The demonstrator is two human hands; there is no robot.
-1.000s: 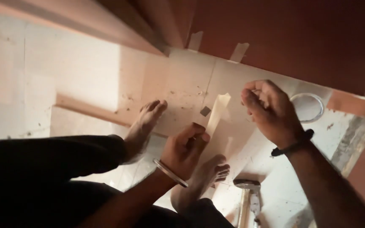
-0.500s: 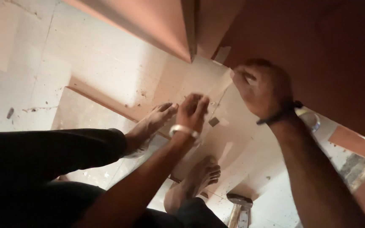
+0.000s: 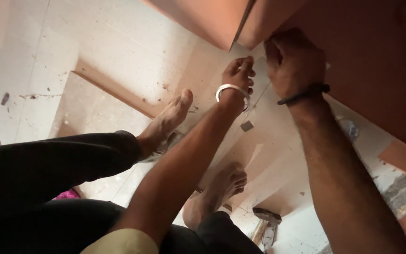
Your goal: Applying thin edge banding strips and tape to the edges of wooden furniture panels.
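The right hand (image 3: pixel 291 61) is curled into a loose fist with its knuckles pressed up against the lower edge of the reddish-brown board (image 3: pixel 367 61), right where that board meets a second, paler board (image 3: pixel 203 19) at a corner. What its fingers close on cannot be made out, since the palm side is turned away. A dark band (image 3: pixel 305 95) circles the wrist, and the forearm runs straight down and to the right out of the picture.

Just beside it, to the left, the left hand (image 3: pixel 237 73) reaches up with the fingers bunched together at the tips, near the same corner; whether they pinch anything is not clear (the fingertips are in shadow). A pale metal bangle (image 3: pixel 231 89) sits on that wrist, and the arm stretches up from the lower middle, nearly straight.

Below the arms are two bare feet (image 3: pixel 165 122) on light sheets (image 3: pixel 99 56) lying on the floor, with dark trouser legs (image 3: pixel 48 164) at the left. A hammer (image 3: pixel 265 223) lies on the floor near the bottom, beside the nearer foot. A small grey square (image 3: pixel 246 125) lies on the sheet between the arms.
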